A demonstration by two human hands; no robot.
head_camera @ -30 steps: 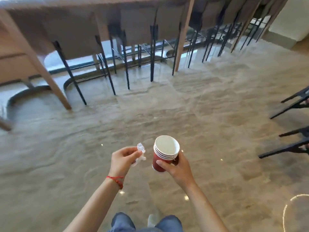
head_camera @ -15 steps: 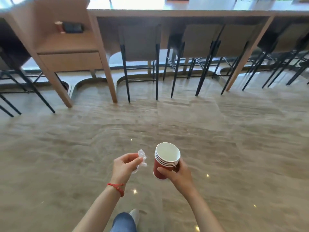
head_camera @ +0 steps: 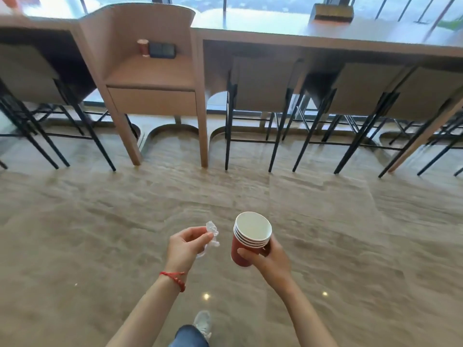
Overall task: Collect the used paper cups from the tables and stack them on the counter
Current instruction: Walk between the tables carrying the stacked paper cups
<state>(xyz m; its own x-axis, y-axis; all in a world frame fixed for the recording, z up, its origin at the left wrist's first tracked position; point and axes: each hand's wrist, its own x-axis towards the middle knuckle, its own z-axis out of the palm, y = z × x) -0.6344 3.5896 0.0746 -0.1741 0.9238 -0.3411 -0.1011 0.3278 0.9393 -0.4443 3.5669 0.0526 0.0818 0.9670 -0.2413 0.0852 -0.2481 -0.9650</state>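
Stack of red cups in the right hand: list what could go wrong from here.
1. The right hand grips the cup stack low on its side while it leans, so the nested cups could slip out mid-stride.
2. The left hand only pinches a crumpled clear wrapper; it may drop.
3. With both hands full, picking up the lone red cup in the wooden nook could be awkward.

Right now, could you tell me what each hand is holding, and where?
The right hand grips the cup stack around its side; the left hand pinches a plastic scrap.
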